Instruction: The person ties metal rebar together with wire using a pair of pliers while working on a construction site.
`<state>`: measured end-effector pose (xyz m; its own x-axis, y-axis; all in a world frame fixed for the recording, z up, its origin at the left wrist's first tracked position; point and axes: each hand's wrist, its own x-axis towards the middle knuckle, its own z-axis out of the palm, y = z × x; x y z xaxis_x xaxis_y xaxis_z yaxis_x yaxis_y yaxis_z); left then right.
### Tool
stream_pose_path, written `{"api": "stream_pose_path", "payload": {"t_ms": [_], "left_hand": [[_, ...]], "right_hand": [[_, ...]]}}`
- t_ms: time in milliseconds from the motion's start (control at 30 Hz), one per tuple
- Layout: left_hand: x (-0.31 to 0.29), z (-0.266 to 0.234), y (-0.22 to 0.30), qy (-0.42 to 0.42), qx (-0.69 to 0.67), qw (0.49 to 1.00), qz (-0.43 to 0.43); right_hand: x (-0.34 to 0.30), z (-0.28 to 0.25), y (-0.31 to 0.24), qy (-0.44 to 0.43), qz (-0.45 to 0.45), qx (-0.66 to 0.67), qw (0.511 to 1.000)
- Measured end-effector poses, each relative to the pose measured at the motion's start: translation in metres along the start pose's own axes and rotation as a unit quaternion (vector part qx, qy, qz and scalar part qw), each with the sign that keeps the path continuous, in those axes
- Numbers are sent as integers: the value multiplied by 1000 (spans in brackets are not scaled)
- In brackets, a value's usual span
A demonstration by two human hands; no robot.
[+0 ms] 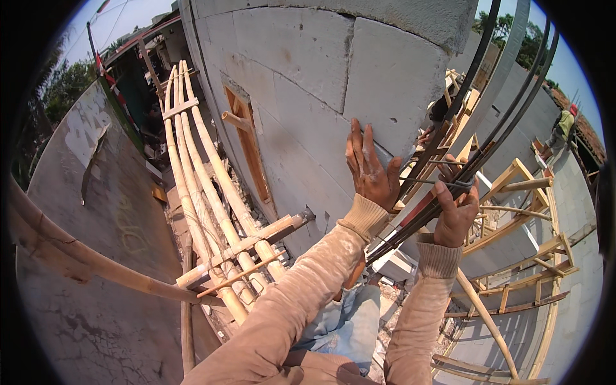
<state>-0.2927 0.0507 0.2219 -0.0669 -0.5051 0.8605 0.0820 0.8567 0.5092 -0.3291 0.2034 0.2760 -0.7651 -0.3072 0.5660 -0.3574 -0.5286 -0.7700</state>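
Observation:
My left hand [372, 168] lies with fingers stretched out against the grey block wall [301, 70], close to its right end. It holds nothing. My right hand [457, 215] is wrapped round upright steel reinforcing bars [491, 138] that stand beside the wall's end. The bars are dark and long, with thin ties or stirrups around them, and run from the top edge down past my forearms. What lies inside the right palm is partly hidden.
Bamboo poles [199, 160] form a narrow walkway on the left, with a wooden crosspiece [244, 247] fixed near the wall. A bamboo rail [128, 273] curves across the left. Timber framing [513, 244] stands at right below. A co-worker [564, 126] is at far right.

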Motion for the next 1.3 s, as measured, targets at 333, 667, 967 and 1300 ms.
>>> {"api": "stream_pose_path", "payload": {"t_ms": [333, 667, 967, 1300], "left_hand": [[-5, -47, 12, -10, -57, 995, -87], [4, -60, 22, -94, -13, 990, 105], [4, -55, 32, -199, -177, 961, -79], [36, -56, 38, -442, -384, 729, -354]], "right_hand": [[4, -3, 1, -8, 6, -12, 1000], [4, -2, 5, 0, -9, -8, 1000], [4, -3, 10, 0, -27, -15, 1000], [4, -2, 9, -5, -42, -53, 998]]}}
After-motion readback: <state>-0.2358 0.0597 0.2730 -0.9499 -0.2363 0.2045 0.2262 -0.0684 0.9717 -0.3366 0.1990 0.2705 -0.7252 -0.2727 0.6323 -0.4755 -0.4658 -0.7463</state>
